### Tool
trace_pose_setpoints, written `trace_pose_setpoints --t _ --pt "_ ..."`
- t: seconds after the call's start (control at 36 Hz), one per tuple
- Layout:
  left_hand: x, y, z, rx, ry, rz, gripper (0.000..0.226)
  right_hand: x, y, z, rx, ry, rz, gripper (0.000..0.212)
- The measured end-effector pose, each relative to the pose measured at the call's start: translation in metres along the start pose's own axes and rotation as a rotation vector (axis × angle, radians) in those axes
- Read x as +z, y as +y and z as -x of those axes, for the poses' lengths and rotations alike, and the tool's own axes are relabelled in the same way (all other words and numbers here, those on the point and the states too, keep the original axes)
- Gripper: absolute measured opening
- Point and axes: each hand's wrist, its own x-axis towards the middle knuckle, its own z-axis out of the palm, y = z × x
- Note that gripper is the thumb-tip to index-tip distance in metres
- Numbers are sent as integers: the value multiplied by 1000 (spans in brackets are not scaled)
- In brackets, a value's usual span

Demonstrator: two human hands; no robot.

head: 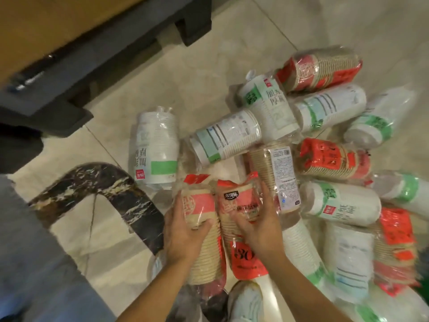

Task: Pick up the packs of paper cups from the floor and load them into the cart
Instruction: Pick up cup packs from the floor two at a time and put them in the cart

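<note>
Gripping the left red pack (206, 259) just beyond the shoe (246, 300), the left hand (185, 231) sits level with the right hand (257, 226), curled round the right red pack (243, 257); both lie side by side, long axes pointing away from the shoe

You see red-labelled packs (329, 156): tan ribbed cups, red wrap panels, black print | white packs (155, 145): white with green bands, grey text | floor (185, 77): beige tile, dark seams | curved bar (130, 198): black, white-veined marble | your shoe (246, 300): white | your trouser leg (34, 252): grey-blue
</note>
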Motion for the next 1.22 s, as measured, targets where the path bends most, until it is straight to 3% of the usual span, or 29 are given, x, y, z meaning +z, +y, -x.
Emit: trace_pose_setpoints --t 0.08,0.31,0.5,0.67,0.94,1.22 --pt "-37 29 36 -18 4 93 105 -32 -41 34 -31 -2 -44 110" --pt "-200 141 165 162 8 349 96 -151 -205 148 -214 4 -142 107" --pt "-370 237 302 344 218 390 97 -250 -368 262 -511 -66 -177 107" --pt "-479 272 429 506 474 476 95 -291 -476 346 -809 -163 -154 108" --pt "-569 214 578 453 872 654 88 -252 -603 463 -1232 -458 -179 104" --pt "-653 107 655 405 1220 764 87 -122 -678 584 -1412 -752 -154 108"
